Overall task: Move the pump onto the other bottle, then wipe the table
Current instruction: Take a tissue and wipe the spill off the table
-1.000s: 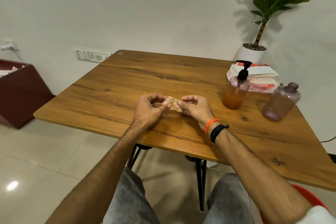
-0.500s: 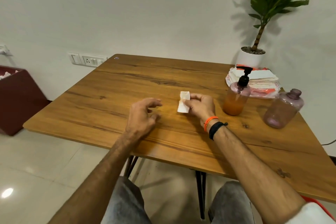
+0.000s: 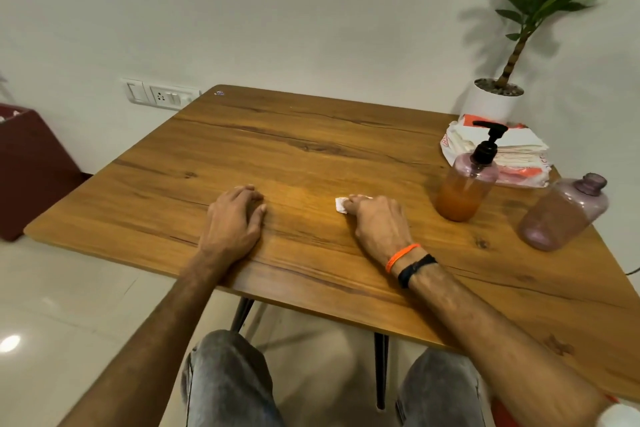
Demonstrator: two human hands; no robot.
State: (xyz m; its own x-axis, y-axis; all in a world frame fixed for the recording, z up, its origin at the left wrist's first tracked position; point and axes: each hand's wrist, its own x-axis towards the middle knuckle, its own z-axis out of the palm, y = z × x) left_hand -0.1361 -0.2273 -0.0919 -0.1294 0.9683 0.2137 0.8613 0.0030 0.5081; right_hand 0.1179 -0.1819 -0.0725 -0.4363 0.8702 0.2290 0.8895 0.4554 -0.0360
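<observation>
Head view: right hand (image 3: 375,222) palm-down on the wooden bench (image 3: 311,156), grip pressing a small folded white tissue (image 3: 341,204) flat against the surface. Left hand (image 3: 235,218) resting flat, grip loose, holding nothing. Black pump (image 3: 488,142) seated on the bottle of orange liquid (image 3: 464,191), far right. Beside it, apart, the capless pink bottle (image 3: 562,215). Behind both, a stack of tissue packs (image 3: 519,156).
</observation>
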